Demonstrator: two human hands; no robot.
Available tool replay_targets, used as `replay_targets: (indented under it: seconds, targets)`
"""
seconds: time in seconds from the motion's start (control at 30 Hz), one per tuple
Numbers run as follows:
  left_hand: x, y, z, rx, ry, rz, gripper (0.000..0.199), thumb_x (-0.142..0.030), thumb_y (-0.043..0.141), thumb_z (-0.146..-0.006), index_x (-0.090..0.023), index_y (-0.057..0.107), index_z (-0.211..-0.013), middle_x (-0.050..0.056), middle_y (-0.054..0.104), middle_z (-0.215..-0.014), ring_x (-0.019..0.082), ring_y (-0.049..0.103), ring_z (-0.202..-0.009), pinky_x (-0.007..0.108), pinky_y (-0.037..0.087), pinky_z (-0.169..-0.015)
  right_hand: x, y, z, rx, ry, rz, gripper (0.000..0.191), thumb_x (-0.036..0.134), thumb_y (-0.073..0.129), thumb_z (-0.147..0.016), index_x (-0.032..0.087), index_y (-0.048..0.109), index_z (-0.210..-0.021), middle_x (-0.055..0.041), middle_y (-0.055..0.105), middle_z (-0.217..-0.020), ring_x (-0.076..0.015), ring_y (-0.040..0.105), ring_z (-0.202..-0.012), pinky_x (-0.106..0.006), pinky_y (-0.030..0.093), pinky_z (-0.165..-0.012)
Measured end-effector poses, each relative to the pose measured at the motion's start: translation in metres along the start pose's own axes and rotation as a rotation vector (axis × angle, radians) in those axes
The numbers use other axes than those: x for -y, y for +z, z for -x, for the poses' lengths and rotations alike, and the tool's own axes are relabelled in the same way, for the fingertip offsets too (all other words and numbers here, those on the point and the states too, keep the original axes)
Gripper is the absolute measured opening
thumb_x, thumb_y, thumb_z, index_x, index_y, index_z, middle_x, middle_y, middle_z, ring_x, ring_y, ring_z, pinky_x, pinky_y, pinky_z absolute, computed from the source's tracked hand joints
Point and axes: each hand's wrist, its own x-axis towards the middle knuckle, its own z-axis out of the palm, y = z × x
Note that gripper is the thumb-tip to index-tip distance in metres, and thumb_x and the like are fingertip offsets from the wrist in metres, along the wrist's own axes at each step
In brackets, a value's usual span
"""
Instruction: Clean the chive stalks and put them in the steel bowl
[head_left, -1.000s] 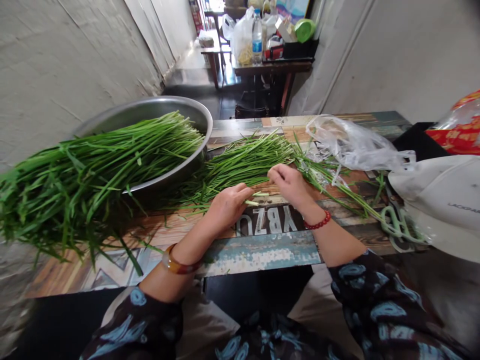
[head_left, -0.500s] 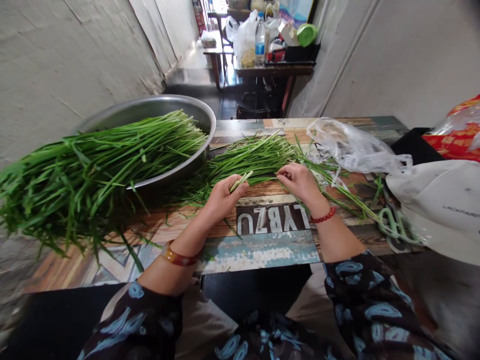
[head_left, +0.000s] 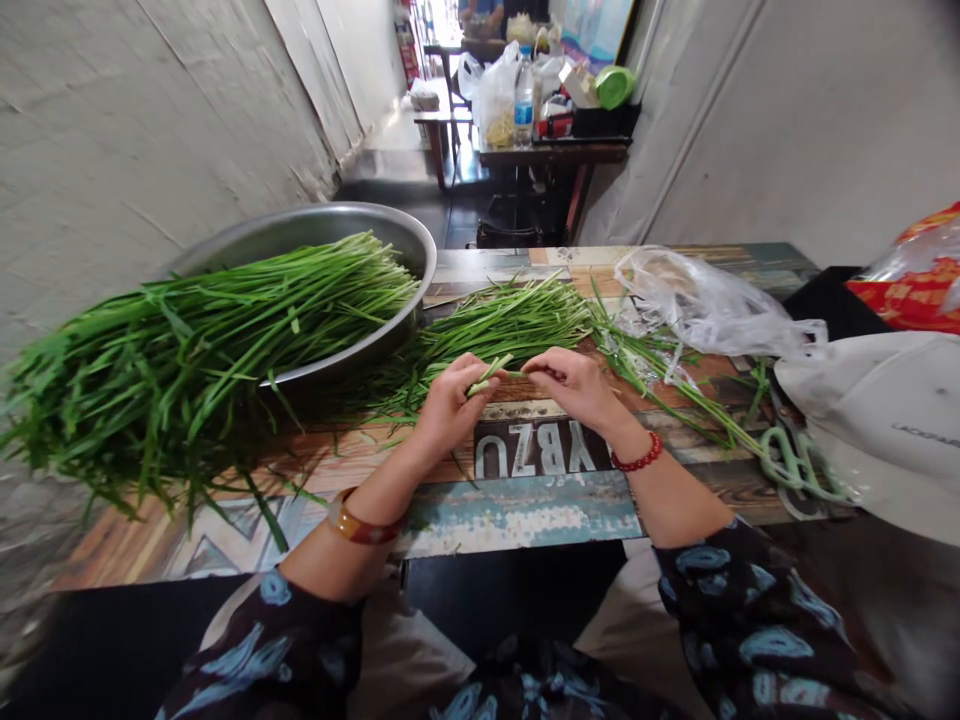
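Note:
Several pale green stalks (head_left: 491, 374) stick out of my left hand (head_left: 450, 402), whose fingers are wrapped round them. Just to the right, my right hand (head_left: 576, 388) is pinched at the stalk ends; what lies between its fingertips is too small to name. Behind both hands a loose pile of long green stalks (head_left: 517, 312) lies on the wooden table. At the left a large heap of leafy greens (head_left: 225, 320) rests in a metal basin (head_left: 430, 262), its leaves hanging over the near rim onto the table (head_left: 517, 505).
To the right lie a clear plastic bag (head_left: 705, 300), loose stalks, green-handled scissors (head_left: 799, 465) and a white cap (head_left: 885, 420). A red package (head_left: 911, 290) is behind the cap. Farther back, a second table (head_left: 555, 155) holds bags and a bottle (head_left: 523, 100); a person (head_left: 480, 15) is beyond.
My right hand has moved left, close to my left hand and the held stalks. The view has tilted slightly up, and a person now shows in the far background.

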Motion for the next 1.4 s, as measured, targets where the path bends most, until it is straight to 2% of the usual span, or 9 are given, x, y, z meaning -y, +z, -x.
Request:
replay_targets:
  seconds: [0.13, 0.3, 0.43, 0.67, 0.8, 0.93, 1.13, 1.3, 1.4]
  targets:
    - [0.003, 0.004, 0.001, 0.037, 0.011, -0.035, 0.021, -0.025, 0.055, -0.092, -0.016, 0.074, -0.093, 0.001, 0.053, -0.073, 0.014, 0.052, -0.073, 0.025, 0.040, -0.066, 0.009, 0.006, 0.000, 0.059, -0.016, -0.080, 0.013, 0.023, 0.064, -0.085, 0.020, 0.076, -0.090, -0.0051, 0.072, -0.084, -0.0164, 0.063, -0.077, -0.029, 0.048, -0.071]
    - [0.006, 0.006, 0.001, 0.061, -0.045, -0.062, 0.016, -0.026, 0.060, -0.089, -0.016, 0.072, -0.083, 0.001, 0.053, -0.071, 0.014, 0.052, -0.071, 0.025, 0.039, -0.064, 0.012, 0.005, 0.001, 0.021, 0.088, -0.191, 0.013, 0.029, 0.069, -0.082, 0.021, 0.076, -0.088, -0.0043, 0.075, -0.086, -0.0161, 0.065, -0.075, -0.028, 0.049, -0.069]
    - [0.005, 0.002, 0.000, 0.078, -0.072, -0.014, 0.022, -0.031, 0.060, -0.089, -0.016, 0.070, -0.077, 0.000, 0.055, -0.070, 0.014, 0.053, -0.070, 0.026, 0.040, -0.066, 0.008, 0.004, 0.002, 0.020, 0.161, -0.270, 0.017, 0.033, 0.066, -0.084, 0.021, 0.076, -0.090, -0.0031, 0.076, -0.085, -0.0167, 0.067, -0.077, -0.029, 0.050, -0.071]
    - [-0.001, -0.001, 0.000, 0.074, -0.127, 0.006, 0.022, -0.031, 0.060, -0.089, -0.015, 0.069, -0.076, -0.001, 0.056, -0.070, 0.013, 0.053, -0.068, 0.026, 0.042, -0.067, 0.004, -0.002, 0.000, -0.100, 0.268, -0.368, 0.025, 0.039, 0.059, -0.089, 0.019, 0.073, -0.092, -0.0027, 0.072, -0.082, -0.0141, 0.065, -0.075, -0.027, 0.050, -0.071]
    - [0.002, 0.002, 0.000, 0.079, -0.091, -0.049, 0.020, -0.028, 0.061, -0.087, -0.015, 0.067, -0.073, 0.000, 0.055, -0.070, 0.013, 0.053, -0.068, 0.025, 0.040, -0.066, 0.011, 0.003, 0.001, -0.009, 0.198, -0.287, 0.022, 0.038, 0.069, -0.082, 0.019, 0.072, -0.093, -0.0025, 0.071, -0.083, -0.0128, 0.060, -0.067, -0.026, 0.048, -0.063]
    - [0.004, 0.004, 0.001, 0.095, -0.065, -0.136, 0.018, -0.025, 0.063, -0.086, -0.016, 0.066, -0.071, 0.001, 0.054, -0.071, 0.014, 0.053, -0.070, 0.025, 0.038, -0.064, 0.013, 0.014, 0.001, 0.034, 0.057, -0.164, 0.015, 0.035, 0.072, -0.080, 0.020, 0.072, -0.080, -0.0027, 0.069, -0.077, -0.0127, 0.056, -0.065, -0.025, 0.045, -0.062]
    - [0.003, 0.005, 0.000, 0.154, -0.041, -0.298, 0.011, -0.016, 0.060, -0.082, -0.016, 0.063, -0.071, 0.001, 0.051, -0.074, 0.014, 0.051, -0.069, 0.025, 0.036, -0.062, 0.007, 0.019, 0.001, 0.057, 0.025, -0.121, 0.010, 0.026, 0.070, -0.082, 0.019, 0.068, -0.075, -0.0007, 0.065, -0.074, -0.0126, 0.055, -0.066, -0.025, 0.042, -0.063]
    - [0.003, 0.005, 0.002, 0.234, -0.018, -0.291, 0.012, -0.016, 0.056, -0.084, -0.018, 0.068, -0.080, 0.002, 0.053, -0.077, 0.015, 0.053, -0.072, 0.025, 0.038, -0.063, 0.010, 0.016, 0.000, 0.093, 0.020, -0.188, 0.010, 0.027, 0.069, -0.082, 0.019, 0.069, -0.076, 0.0002, 0.065, -0.073, -0.0121, 0.055, -0.065, -0.024, 0.041, -0.062]
    - [0.004, 0.005, 0.002, 0.283, -0.004, -0.275, 0.016, -0.019, 0.054, -0.087, -0.018, 0.066, -0.077, 0.002, 0.053, -0.077, 0.014, 0.053, -0.072, 0.024, 0.037, -0.064, 0.009, 0.015, -0.002, 0.118, 0.062, -0.225, 0.014, 0.029, 0.063, -0.086, 0.019, 0.070, -0.079, 0.0002, 0.067, -0.074, -0.0117, 0.056, -0.065, -0.024, 0.040, -0.062]
